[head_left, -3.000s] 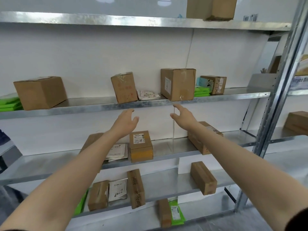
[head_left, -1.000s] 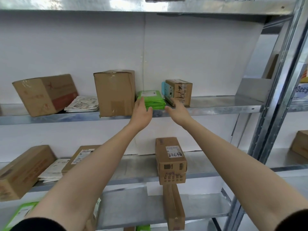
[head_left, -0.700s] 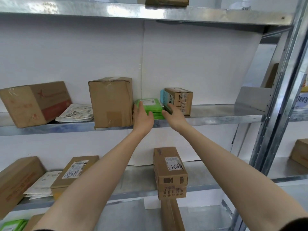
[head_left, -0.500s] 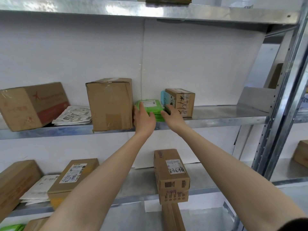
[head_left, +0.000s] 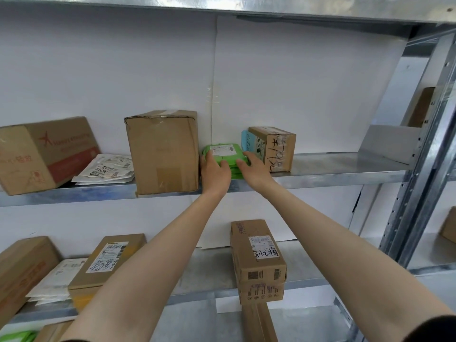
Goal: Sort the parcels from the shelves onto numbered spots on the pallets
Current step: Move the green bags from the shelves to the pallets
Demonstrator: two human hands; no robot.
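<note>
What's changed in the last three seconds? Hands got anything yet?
The left hand and right hand reached up from mid-air to the green parcels, now touching the stack from either side; no firm grip shows. The stack still lies on the shelf between the tall box and the small box; neither box moved.
</note>
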